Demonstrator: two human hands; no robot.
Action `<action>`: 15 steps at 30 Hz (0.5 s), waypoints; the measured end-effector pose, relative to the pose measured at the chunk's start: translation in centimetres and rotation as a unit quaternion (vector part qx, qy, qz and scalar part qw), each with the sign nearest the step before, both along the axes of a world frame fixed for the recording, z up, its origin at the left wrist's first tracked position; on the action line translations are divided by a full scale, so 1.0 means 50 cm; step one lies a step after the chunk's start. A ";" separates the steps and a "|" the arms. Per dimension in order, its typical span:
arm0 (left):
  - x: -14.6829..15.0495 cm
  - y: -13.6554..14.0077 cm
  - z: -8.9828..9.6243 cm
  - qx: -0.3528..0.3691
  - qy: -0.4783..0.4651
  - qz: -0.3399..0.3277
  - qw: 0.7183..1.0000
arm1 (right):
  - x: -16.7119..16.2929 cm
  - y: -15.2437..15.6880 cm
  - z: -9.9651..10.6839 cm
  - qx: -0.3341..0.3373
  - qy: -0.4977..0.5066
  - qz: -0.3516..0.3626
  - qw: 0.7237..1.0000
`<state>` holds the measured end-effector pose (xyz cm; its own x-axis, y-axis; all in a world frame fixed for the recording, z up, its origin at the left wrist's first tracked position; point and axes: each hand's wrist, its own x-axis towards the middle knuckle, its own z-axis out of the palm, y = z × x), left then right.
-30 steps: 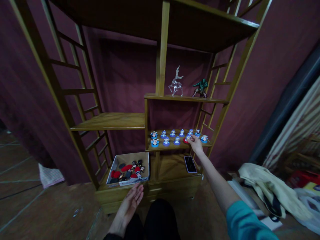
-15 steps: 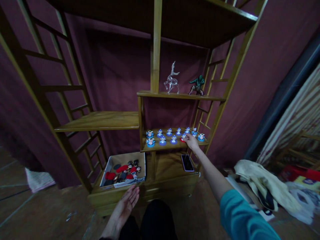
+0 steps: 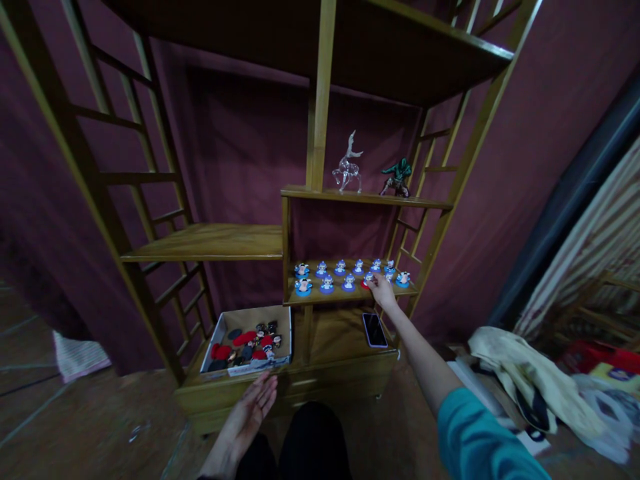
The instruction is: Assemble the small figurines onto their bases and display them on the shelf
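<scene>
On the small lower right shelf (image 3: 330, 297), small blue-and-white figurines on round bases stand in two rows. My right hand (image 3: 384, 293) reaches to the front row, its fingers pinched at a figurine with a red base (image 3: 367, 281), which seems to stand on the shelf. Just behind those fingers, another figurine (image 3: 389, 277) is partly covered. A figurine on a blue base (image 3: 303, 287) marks the left end of the front row. My left hand (image 3: 255, 403) is held palm up with fingers stretched out, holding nothing, below the open cardboard box (image 3: 216, 333).
Red and dark pieces and small figures (image 3: 260, 343) lie in the box. A phone (image 3: 375, 331) rests on the cabinet's lower board. Above stand a clear glass deer (image 3: 347, 167) and a green hooded figure (image 3: 398, 177). Cloth and bags (image 3: 530, 373) lie on the floor at right.
The view has shifted slightly. My right hand stays at the red-based figurine, and a figurine behind its fingers now shows more. My left hand has hardly moved.
</scene>
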<state>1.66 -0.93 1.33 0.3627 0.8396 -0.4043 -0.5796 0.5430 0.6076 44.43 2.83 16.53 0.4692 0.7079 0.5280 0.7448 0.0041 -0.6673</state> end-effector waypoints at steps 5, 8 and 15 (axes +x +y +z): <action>-0.002 0.004 -0.007 0.000 0.013 0.006 1.000 | -0.004 0.000 -0.003 0.013 0.004 -0.015 1.000; -0.006 0.008 -0.016 0.013 0.013 0.006 1.000 | -0.002 -0.003 -0.003 0.012 0.014 -0.007 1.000; -0.009 0.005 -0.003 0.004 0.010 0.011 1.000 | 0.004 -0.002 -0.002 0.016 0.039 0.024 0.999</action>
